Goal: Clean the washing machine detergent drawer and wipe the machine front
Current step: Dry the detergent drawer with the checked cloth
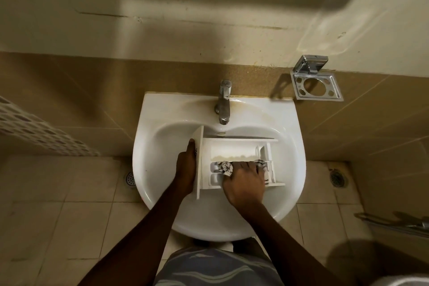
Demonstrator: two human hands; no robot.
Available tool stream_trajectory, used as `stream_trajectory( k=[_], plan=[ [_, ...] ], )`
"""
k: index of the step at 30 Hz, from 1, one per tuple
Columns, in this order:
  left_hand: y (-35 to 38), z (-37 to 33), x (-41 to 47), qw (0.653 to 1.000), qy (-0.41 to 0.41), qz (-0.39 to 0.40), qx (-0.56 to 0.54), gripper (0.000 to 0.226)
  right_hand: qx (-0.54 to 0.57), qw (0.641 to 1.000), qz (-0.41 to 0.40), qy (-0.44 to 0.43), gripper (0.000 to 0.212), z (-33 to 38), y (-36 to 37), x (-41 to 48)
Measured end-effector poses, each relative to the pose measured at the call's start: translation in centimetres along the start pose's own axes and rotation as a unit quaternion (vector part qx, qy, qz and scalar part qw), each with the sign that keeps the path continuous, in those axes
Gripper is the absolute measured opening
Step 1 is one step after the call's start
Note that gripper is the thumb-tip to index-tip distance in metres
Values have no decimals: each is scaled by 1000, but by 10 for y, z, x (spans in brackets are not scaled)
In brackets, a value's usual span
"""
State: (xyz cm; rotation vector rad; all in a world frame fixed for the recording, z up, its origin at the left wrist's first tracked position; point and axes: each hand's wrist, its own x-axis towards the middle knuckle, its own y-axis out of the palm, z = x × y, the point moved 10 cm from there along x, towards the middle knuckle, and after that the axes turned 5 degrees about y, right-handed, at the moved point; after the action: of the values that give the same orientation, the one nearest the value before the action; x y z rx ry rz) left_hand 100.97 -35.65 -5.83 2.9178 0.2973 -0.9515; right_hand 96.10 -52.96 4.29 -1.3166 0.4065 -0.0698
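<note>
Two hands: left [185, 169] grips drawer [232, 148], right [245, 183] holds cloth [226, 167]; tap [224, 102] overhangs sink [162, 111].

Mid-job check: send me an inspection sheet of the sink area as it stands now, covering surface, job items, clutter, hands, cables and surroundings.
Surface: white wash basin, yellowish staining around the tap base; no running water seen.
Job's things: detergent drawer lies in the basin, front panel to the left, with yellowish residue in its large compartment; patterned cloth is in its near compartments.
Clutter: nothing seen.
Hands: left hand grips the drawer's front panel; right hand holds the cloth down inside the drawer.
Cables: nothing seen.
Surroundings: chrome tap over the basin; chrome tumbler holder on the wall at right; perforated white basket at left; floor drains in the tiled floor.
</note>
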Motion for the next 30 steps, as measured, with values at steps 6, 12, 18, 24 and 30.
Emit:
stream_trajectory(
  k=[6,12,18,24,30],
  plan=[
    [-2,-2,-2,1000,2,-10,6,60,421,882,150,151,19,-5,3,4],
    [-1,-2,-3,1000,-7,-6,16,56,662,735,-15,146,13,-29,-19,-9],
    [1,2,5,1000,-3,5,3,55,55,966,-63,-243,57,14,19,-56],
    [2,2,2,1000,-3,12,-5,55,-53,988,-51,-134,36,-19,6,-20],
    [1,0,1,1000,5,0,-12,51,99,994,-30,-30,54,-2,1,-28]
  ],
)
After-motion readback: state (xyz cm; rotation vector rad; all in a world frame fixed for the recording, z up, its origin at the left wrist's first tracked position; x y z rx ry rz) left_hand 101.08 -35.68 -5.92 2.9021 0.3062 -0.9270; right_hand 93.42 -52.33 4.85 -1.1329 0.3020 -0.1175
